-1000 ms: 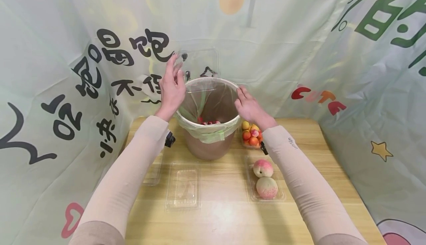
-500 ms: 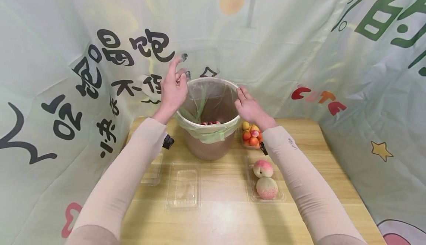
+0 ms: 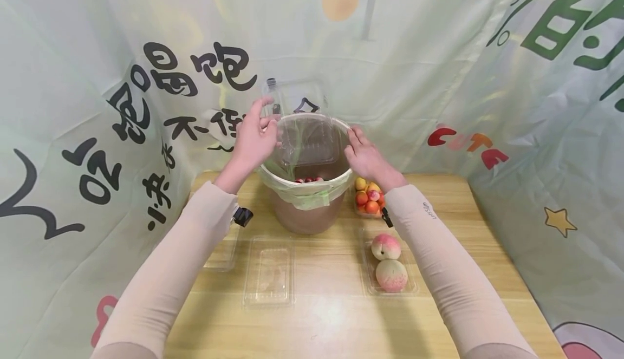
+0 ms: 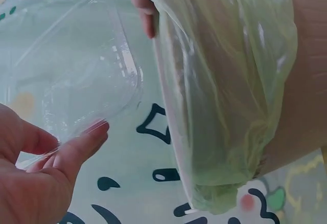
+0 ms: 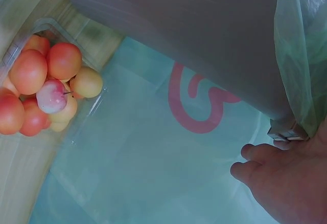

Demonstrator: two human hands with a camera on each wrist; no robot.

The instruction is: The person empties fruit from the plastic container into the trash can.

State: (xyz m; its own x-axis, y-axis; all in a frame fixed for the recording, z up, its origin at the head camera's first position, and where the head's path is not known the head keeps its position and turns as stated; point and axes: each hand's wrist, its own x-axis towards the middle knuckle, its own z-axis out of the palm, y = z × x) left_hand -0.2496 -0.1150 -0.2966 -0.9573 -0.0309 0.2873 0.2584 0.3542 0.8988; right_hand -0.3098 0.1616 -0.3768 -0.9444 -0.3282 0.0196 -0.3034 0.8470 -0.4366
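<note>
My left hand [image 3: 255,137] pinches the edge of a clear plastic clamshell box [image 4: 76,70], which hangs opened out over the back left of the trash bin [image 3: 307,215]. In the left wrist view, thumb and fingers meet on the box's edge. The bin stands upright, lined with a pale green bag [image 3: 304,199] folded over its rim. Several dark red fruits [image 3: 309,180] show inside it; the rest of the inside is hidden. On the bin's right rim, my right hand [image 3: 365,156] grips the edge, its thumb out of sight.
Right of the bin, a clear box holds small orange and yellow fruits [image 5: 30,70]. Nearer sits a clear tray [image 3: 365,283] with two peaches [image 3: 391,275]. Two clear plastic boxes lie at left, one flat lid or tray [image 3: 268,278] in front. Printed cloth [image 3: 414,77] walls surround the table.
My left hand has come down and slightly right, and the clear box has lowered with it, tipping over the bin's mouth. My right hand stays on the rim.
</note>
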